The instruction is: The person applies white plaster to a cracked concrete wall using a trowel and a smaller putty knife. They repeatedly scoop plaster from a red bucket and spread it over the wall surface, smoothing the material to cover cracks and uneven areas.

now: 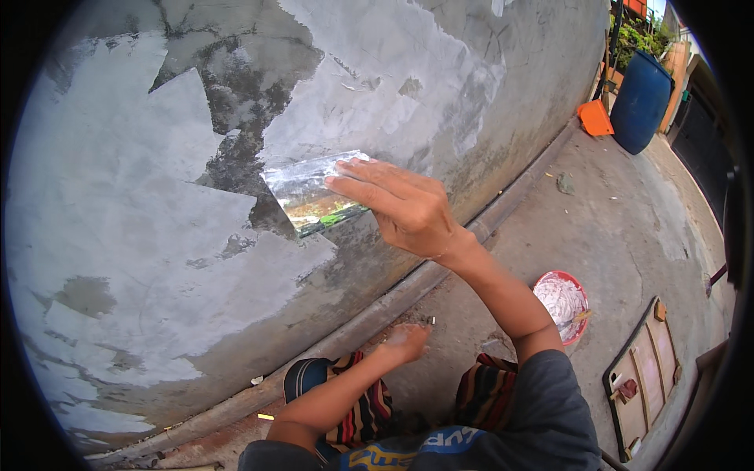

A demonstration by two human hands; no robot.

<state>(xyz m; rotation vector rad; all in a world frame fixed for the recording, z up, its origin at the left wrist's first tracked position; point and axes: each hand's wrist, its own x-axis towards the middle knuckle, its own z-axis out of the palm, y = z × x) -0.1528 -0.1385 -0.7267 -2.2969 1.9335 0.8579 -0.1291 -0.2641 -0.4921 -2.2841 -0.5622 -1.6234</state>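
Note:
My right hand grips a flat rectangular putty scraper, its fingers laid along the near edge. The scraper is shiny and smeared with white putty, with green and brown colours showing on its lower part. It lies against the grey wall, at the border between white skim-coated patches and a dark bare patch. Low over the ground, between my knees, my left hand is closed and slightly blurred. What it holds, if anything, is hidden.
A red tub of white putty with a stick-like handle in it stands on the concrete to my right. Beyond it lies a framed wooden panel. An orange dustpan and a blue barrel stand farther off. A raised ledge follows the wall's foot.

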